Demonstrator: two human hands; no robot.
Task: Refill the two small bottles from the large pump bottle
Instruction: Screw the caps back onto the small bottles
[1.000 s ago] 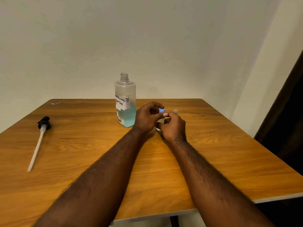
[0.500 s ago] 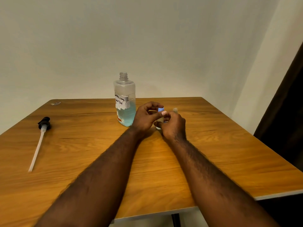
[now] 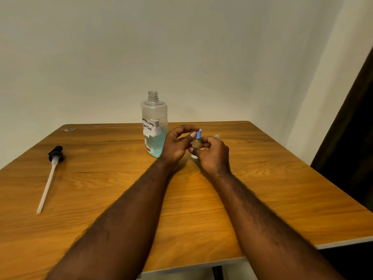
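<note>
Both bare forearms reach from the near edge toward the middle of the scene, converging as they go. The left hand [image 3: 175, 146] is curled with the palm turned right, thumb and forefinger pinched together at the fingertips, the other fingers arched above. The right hand [image 3: 213, 154] sits just beside it, back toward the camera, fingers bent inward in a closed grip, thumb pointing left toward the other hand.

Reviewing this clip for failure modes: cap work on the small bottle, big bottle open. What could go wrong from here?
1. The large bottle stands uncapped beside the left hand; a knock could spill its blue liquid.
2. The blue cap is pinched only by fingertips; it could drop and roll.
3. The second small bottle sits partly hidden behind the right hand, so it could get bumped.
</note>
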